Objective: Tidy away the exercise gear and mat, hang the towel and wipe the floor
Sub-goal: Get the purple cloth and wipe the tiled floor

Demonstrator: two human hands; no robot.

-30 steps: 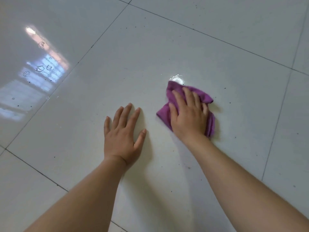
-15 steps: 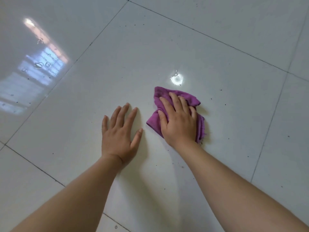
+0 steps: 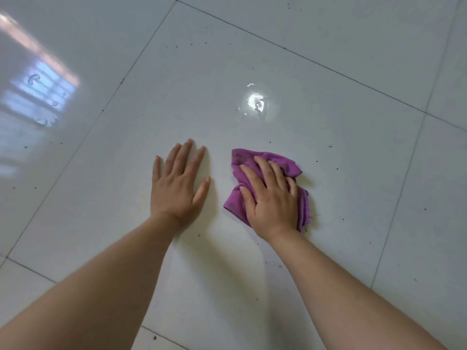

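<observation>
The fingers [image 3: 253,173] of my right hand [image 3: 274,200] lie spread and nearly straight on top of the purple cloth [image 3: 242,157]. They are not curled round it. My palm and fingers press it flat against the floor [image 3: 358,152]. The cloth is bunched and creased under my hand. Its folds show past my fingertips, past my thumb and down the little-finger side, where a frayed edge sticks out near my wrist.

Just beside my right thumb, with a strip of bare tile between, my left hand [image 3: 177,190] rests palm down on the floor. Its fingers [image 3: 185,157] are straight and close together with the thumb angled out, and it holds nothing. It does not touch the cloth.

Ahead of my right fingertips, well beyond the cloth's far edge, a small wet patch [image 3: 255,103] shines on the tile, apart from the cloth. Small dark specks [image 3: 329,146] are scattered on the glossy white tile around both hands, more of them out past my right little finger.

Farther out, thin dark grout lines [image 3: 328,68] cross the floor ahead of my fingers and run down either side. Far off to the left of my left hand, the tile mirrors a bright window [image 3: 40,89]. Both my bare forearms run back from the wrists toward the bottom of the view.
</observation>
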